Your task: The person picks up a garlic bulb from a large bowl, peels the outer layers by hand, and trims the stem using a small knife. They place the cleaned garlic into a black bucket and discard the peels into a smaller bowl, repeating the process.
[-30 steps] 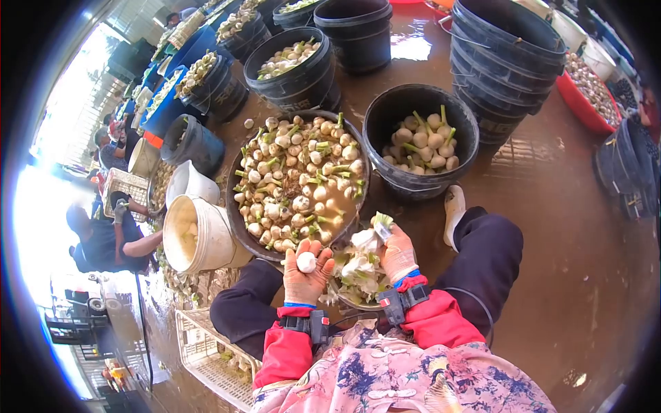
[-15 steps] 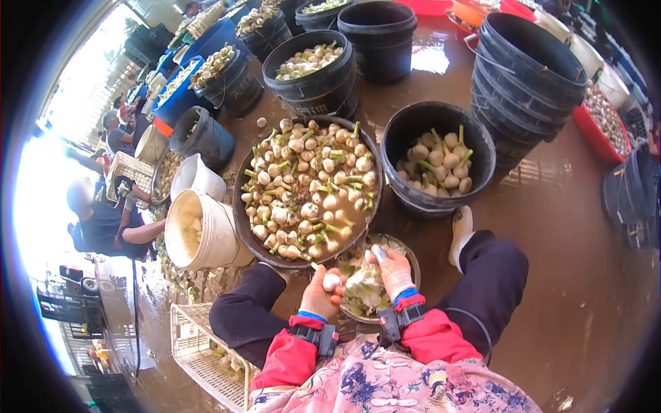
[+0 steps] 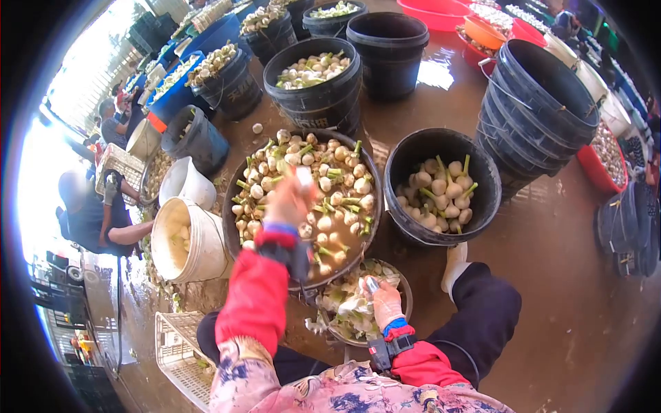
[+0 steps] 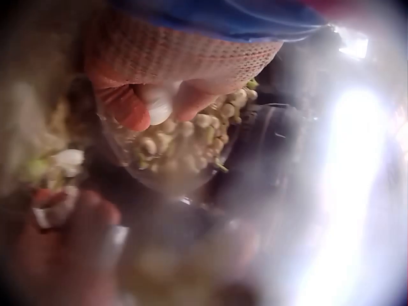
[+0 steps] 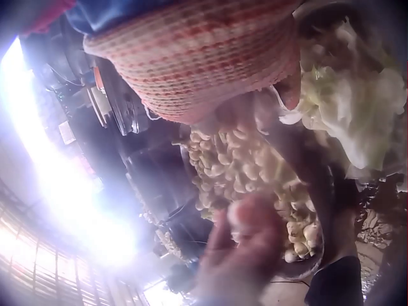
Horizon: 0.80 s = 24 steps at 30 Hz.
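My left hand [image 3: 290, 199], in a knit work glove, reaches over a wide dark tub [image 3: 231, 227] of garlic bulbs with green stem stubs. Its curled fingers hold a white garlic bulb [image 4: 159, 111]; in the head view the hand is blurred. Lower down, my gloved right hand [image 3: 385, 303] is curled above a round bowl [image 3: 407, 292] heaped with pale garlic peelings [image 3: 344, 296]. A short silver metal piece [image 3: 372, 284] sticks out at its fingertips; most of it is hidden by the hand.
Right of the tub stands a black bucket [image 3: 492, 182] with stemmed garlic bulbs. A stack of black buckets [image 3: 523, 117] rises behind it. To the left are a white bucket [image 3: 206, 241] and a plastic crate [image 3: 172, 344]. Another person [image 3: 89, 213] sits beyond them.
My left hand has swung forward from near the bowl to over the tub, with the white bulb. The right hand stays by the peelings; the stem and peel seen earlier at its fingertips are gone.
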Tool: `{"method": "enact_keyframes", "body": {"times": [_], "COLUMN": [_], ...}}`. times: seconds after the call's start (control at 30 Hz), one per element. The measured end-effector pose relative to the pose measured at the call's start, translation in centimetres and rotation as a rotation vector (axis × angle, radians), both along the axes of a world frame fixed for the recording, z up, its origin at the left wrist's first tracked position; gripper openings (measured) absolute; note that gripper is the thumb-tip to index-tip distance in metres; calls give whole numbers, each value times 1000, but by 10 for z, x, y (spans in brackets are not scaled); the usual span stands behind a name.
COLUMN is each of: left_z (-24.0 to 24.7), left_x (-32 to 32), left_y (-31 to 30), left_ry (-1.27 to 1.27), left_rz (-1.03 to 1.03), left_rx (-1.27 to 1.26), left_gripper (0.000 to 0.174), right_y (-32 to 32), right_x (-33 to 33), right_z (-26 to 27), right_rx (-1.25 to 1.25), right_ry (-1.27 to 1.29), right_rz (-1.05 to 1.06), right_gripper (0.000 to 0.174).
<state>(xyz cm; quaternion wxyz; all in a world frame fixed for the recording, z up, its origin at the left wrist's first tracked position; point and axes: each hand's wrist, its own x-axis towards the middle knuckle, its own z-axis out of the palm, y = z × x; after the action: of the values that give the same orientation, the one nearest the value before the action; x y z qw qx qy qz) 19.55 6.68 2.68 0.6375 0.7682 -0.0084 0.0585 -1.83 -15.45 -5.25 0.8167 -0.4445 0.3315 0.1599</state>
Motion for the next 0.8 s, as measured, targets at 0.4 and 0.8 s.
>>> {"method": "enact_keyframes", "body": {"times": [0.4, 0.8], "left_z": [-74, -128], "left_x": [-18, -86], "left_y": [-46, -48], "left_ry": [162, 490], "left_rz": [-616, -161], "left_rx": [1203, 70], "left_gripper": [39, 26], "right_y": [-1, 6], "right_x": [13, 16], "right_z": [-18, -28], "right_rx": [179, -34], "right_ry": [14, 66], "right_rz": [-188, -85], "right_gripper": [42, 32]}}
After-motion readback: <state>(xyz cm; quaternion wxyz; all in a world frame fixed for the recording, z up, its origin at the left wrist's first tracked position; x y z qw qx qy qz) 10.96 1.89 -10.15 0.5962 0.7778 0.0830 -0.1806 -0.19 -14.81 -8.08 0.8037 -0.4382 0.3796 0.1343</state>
